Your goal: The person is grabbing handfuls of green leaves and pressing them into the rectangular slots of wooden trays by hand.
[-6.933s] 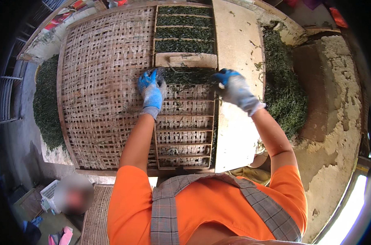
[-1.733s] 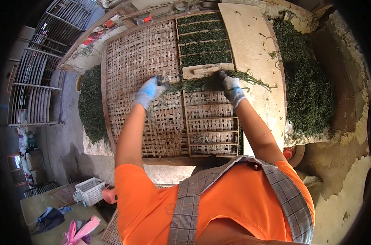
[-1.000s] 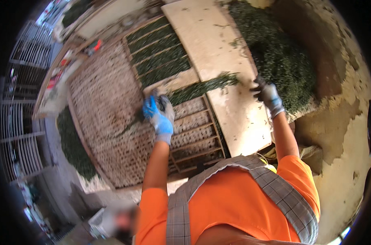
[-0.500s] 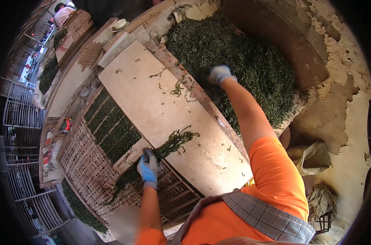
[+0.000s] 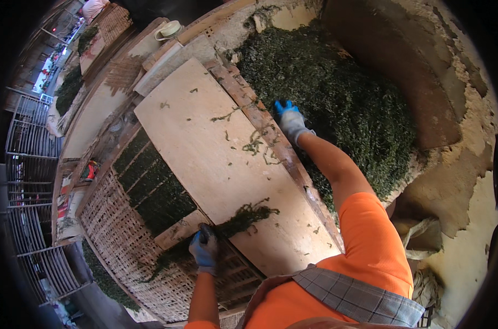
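My left hand [image 5: 205, 249], in a blue and grey glove, closes on the end of a short wooden board [image 5: 179, 229] over a woven bamboo tray [image 5: 114, 211]. Dark green leafy strands [image 5: 248, 218] trail out beside this hand onto the pale board [image 5: 227, 148], and more strands lie below it on the tray. Dark green strips [image 5: 150, 181] lie side by side on the tray's far part. My right hand [image 5: 290, 118], gloved in white with blue fingers, reaches to the near left side of a big heap of dark green strands [image 5: 342, 90]. Its fingers look apart, with their tips partly hidden.
A wooden rail [image 5: 271, 129] edges the pale board beside the heap. A curved brown panel [image 5: 402, 60] and a peeling wall [image 5: 457, 192] stand on the right. A white cup-like container [image 5: 168, 30] sits at the back. Slatted racks [image 5: 32, 181] stand far left, and a person [image 5: 92, 8] is beyond.
My right hand has drawn back toward the rail side of the heap, its blue fingers now showing. My left hand stays at the wooden board. The whole view has shifted slightly.
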Motion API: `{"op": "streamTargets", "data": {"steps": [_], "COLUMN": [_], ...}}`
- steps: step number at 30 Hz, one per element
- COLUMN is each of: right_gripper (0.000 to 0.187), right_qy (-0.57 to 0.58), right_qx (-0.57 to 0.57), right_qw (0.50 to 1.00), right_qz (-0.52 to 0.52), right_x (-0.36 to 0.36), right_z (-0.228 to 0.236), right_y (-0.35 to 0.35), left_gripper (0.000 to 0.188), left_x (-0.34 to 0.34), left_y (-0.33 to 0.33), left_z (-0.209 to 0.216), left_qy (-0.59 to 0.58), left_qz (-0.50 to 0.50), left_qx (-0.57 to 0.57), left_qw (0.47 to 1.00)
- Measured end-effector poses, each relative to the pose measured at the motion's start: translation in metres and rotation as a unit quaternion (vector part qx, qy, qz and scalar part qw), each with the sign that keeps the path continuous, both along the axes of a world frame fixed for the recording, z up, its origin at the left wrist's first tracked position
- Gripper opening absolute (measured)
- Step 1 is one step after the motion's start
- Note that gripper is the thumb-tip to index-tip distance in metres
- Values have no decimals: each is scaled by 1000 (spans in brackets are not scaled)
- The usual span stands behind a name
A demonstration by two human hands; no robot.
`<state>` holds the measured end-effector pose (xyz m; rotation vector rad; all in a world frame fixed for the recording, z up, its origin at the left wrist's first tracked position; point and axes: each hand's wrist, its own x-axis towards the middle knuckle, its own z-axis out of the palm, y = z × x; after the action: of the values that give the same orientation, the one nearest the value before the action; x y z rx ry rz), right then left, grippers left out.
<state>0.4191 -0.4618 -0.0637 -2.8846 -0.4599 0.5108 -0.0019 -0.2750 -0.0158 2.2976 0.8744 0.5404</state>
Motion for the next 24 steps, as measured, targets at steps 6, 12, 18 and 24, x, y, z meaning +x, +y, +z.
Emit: {"op": "streamTargets", "data": {"steps": [6, 12, 18, 24], "right_gripper": [9, 69, 65, 17], "right_qy": [88, -29, -80, 136], "right_qx": [740, 367, 186, 662], "right_qw": [638, 905, 959, 701], "right_qz": [-197, -215, -198, -229], "right_x": [120, 38, 41, 59], "right_z": [-50, -83, -32, 33], "right_y": [-13, -41, 13, -2], "left_gripper": [32, 25, 17, 30], "left_x": [11, -6, -14, -6], "left_y": [2, 6, 11, 15], "left_z": [9, -12, -21, -21], "left_qy": [2, 17, 5, 2], "left_qz": [-29, 8, 12, 20], "left_qx": [29, 32, -93, -175], "left_qw": [999, 999, 996, 984]}}
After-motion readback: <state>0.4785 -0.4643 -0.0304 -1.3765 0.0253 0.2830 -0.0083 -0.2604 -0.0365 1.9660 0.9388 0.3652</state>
